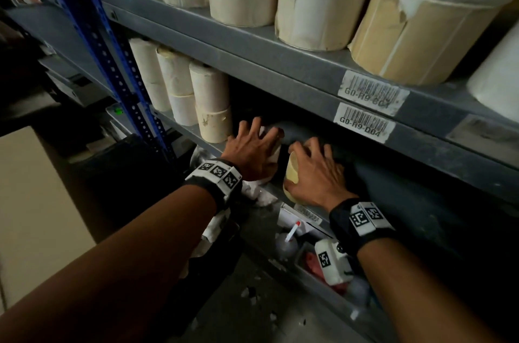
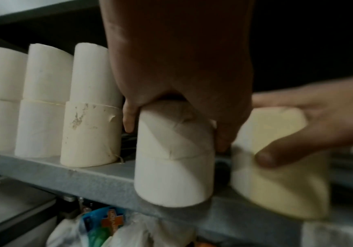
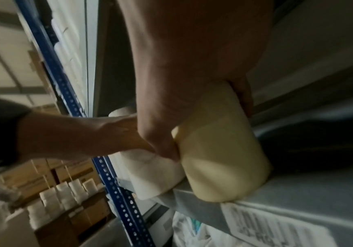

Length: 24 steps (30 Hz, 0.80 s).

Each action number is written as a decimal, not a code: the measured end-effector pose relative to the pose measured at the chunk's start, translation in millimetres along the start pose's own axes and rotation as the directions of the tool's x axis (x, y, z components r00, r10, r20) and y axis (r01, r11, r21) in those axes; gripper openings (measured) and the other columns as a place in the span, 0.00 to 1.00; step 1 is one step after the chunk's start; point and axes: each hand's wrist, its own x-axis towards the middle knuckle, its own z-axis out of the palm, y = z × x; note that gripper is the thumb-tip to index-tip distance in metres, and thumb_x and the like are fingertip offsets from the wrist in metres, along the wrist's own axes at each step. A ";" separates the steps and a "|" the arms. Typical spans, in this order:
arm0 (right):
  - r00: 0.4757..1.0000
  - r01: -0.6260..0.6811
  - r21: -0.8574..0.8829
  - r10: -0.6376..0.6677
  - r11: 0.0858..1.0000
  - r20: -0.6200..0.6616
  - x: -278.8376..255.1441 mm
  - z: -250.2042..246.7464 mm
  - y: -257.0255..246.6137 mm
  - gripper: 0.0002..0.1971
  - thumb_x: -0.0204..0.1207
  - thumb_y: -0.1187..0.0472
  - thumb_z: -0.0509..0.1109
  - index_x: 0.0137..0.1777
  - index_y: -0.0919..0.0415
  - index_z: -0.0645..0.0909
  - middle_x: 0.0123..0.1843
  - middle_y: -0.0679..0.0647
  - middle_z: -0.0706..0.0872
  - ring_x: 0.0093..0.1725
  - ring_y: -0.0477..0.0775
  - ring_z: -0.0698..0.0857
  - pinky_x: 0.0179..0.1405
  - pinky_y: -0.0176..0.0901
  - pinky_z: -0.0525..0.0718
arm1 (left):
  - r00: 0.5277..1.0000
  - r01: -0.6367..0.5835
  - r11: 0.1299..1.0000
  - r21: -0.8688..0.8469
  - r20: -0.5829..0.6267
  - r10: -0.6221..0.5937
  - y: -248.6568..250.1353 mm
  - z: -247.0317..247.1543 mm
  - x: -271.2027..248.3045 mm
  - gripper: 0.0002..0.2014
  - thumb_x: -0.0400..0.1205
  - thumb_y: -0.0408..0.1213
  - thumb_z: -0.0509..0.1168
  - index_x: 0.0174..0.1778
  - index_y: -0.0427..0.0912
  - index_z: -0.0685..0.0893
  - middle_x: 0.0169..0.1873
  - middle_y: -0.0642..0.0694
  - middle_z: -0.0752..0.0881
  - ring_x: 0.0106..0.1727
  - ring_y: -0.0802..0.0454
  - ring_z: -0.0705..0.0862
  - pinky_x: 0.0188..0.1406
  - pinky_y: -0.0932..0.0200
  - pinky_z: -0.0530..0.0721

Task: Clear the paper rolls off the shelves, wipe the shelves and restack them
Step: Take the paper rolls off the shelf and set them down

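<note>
On the grey middle shelf [image 2: 87,180], my left hand [image 1: 252,146] grips the top of a white stack of two paper rolls [image 2: 173,158], which stands upright at the shelf's front edge. Just to its right, my right hand [image 1: 314,171] grips a yellowish paper roll [image 1: 292,174] from above, thumb on its near side; the roll [image 3: 224,158] tilts at the shelf edge. The two hands nearly touch. Three stacks of white and cream rolls [image 1: 193,95] stand at the shelf's left end, close beside my left hand. The back of the shelf is dark.
Large paper rolls [image 1: 317,5] crowd the upper shelf, whose edge [image 1: 365,123] overhangs my hands. A blue perforated upright [image 1: 112,61] stands left. A carton [image 1: 33,202] sits lower left. Plastic bags [image 2: 108,230] and a cluttered bin [image 1: 309,252] lie below. More rolls [image 3: 65,197] stand on cartons behind.
</note>
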 end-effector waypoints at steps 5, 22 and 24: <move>0.999 -0.028 -0.033 0.029 0.999 0.038 2.6 2.0 0.0 0.43 0.66 0.39 0.82 0.76 0.44 0.63 0.74 0.55 0.66 0.75 0.67 0.68 0.60 0.65 0.82 | 0.994 0.049 0.999 0.009 0.101 -0.049 5.6 -8.3 -3.6 0.45 0.76 0.67 0.72 0.86 0.66 0.56 0.80 0.41 0.62 0.76 0.29 0.66 0.58 0.32 0.85; 0.968 -0.036 -0.083 0.056 0.996 0.244 -226.1 20.3 -78.6 0.45 0.62 0.40 0.85 0.74 0.45 0.65 0.73 0.58 0.67 0.71 0.69 0.73 0.54 0.59 0.84 | 0.917 0.228 0.950 -0.214 0.374 -0.136 68.1 16.0 -354.3 0.32 0.81 0.60 0.66 0.81 0.61 0.63 0.75 0.41 0.64 0.73 0.29 0.67 0.46 0.33 0.88; 0.955 -0.021 -0.082 0.044 0.996 0.293 -269.2 33.8 -107.6 0.45 0.61 0.40 0.85 0.76 0.44 0.66 0.72 0.56 0.68 0.70 0.67 0.74 0.56 0.57 0.82 | 0.895 0.268 0.937 -0.223 0.417 -0.157 61.3 25.9 -408.6 0.32 0.81 0.59 0.67 0.80 0.62 0.63 0.75 0.41 0.64 0.73 0.29 0.68 0.46 0.34 0.88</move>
